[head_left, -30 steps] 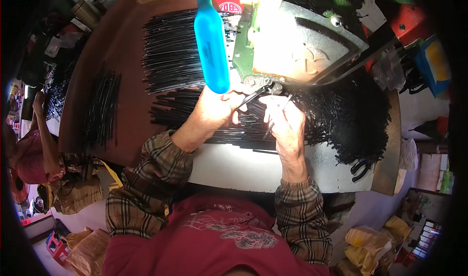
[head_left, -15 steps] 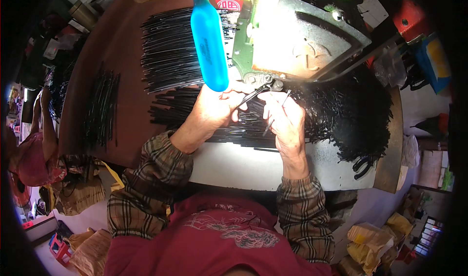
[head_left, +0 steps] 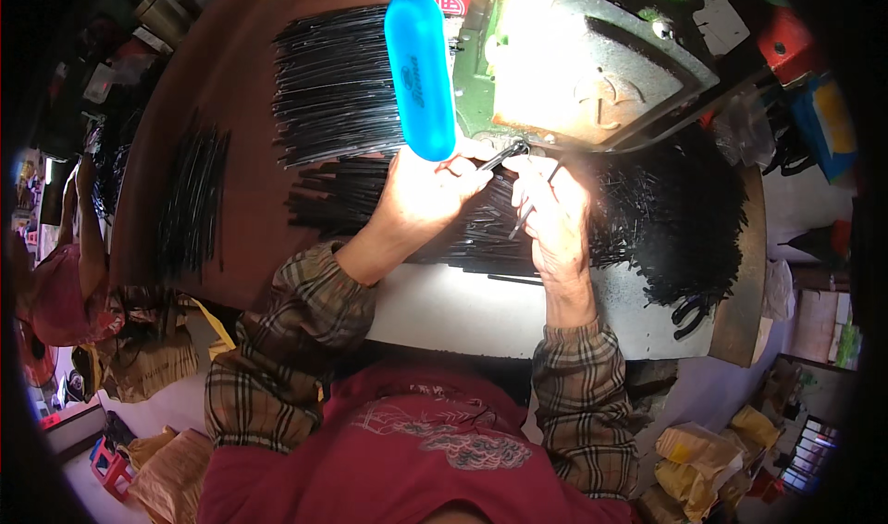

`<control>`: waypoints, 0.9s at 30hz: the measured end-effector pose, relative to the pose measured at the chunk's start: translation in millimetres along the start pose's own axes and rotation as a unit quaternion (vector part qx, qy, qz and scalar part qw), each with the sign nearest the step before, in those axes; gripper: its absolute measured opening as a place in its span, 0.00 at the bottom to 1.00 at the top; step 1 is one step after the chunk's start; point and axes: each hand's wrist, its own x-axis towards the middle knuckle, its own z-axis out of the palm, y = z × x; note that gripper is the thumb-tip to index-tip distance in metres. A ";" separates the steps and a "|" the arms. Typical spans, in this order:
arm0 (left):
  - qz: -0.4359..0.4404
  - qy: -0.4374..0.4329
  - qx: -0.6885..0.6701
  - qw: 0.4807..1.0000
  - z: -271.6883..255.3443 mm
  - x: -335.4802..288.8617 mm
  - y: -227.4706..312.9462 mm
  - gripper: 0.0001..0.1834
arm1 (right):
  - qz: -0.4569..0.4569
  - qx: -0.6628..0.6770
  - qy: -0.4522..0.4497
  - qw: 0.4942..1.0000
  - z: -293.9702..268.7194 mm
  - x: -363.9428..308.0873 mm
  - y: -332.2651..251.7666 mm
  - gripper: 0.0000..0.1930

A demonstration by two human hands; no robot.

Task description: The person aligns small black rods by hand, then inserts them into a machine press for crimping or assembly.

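Observation:
My left hand point(head_left: 421, 191) is closed, thumb and fingers pinching a slim black strip point(head_left: 502, 158) whose far end points at the base of a green metal machine point(head_left: 474, 57). Close beside it, my right hand point(head_left: 555, 214) is closed too, its fingertips near that end of the strip. A second thin dark strip point(head_left: 520, 223) passes through the right fingers and sticks out below them. Glare hides part of the fingertips. Beneath both hands lies a layer of loose black strips point(head_left: 472, 237). A bright blue, rounded, long piece point(head_left: 421, 80) hangs just above the left hand and covers part of it.
A neat row of black strips point(head_left: 338, 85) lies at the far left, a smaller bundle point(head_left: 192, 200) further left. A tangled black heap point(head_left: 689, 219) fills the right side, black-handled cutters point(head_left: 687, 319) at its near edge. Another person point(head_left: 69, 283) sits at the left.
Both hands have shifted slightly right along with the strips. The blue piece and the machine also appear further right in the picture. Both hands stay closed.

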 end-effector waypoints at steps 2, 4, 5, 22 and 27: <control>0.128 0.023 0.037 0.991 4.1 4.2 -7.6 0.13 | -0.016 0.006 -0.012 1.000 -4.6 3.7 3.8 0.15; 0.126 0.035 0.153 0.980 3.8 -3.3 1.6 0.12 | -0.014 -0.002 -0.016 1.000 -5.6 5.7 3.6 0.15; 0.122 0.045 0.267 0.955 4.9 -6.2 7.7 0.11 | -0.013 -0.009 -0.019 1.000 -6.0 6.0 2.9 0.15; 0.332 0.009 0.533 0.778 10.4 -16.1 9.1 0.28 | 0.061 -0.058 -0.030 0.996 -7.7 9.9 -19.6 0.08; 0.356 0.011 0.537 0.765 7.7 -15.6 0.3 0.30 | 0.044 -0.037 -0.031 0.998 -8.2 7.7 -15.3 0.08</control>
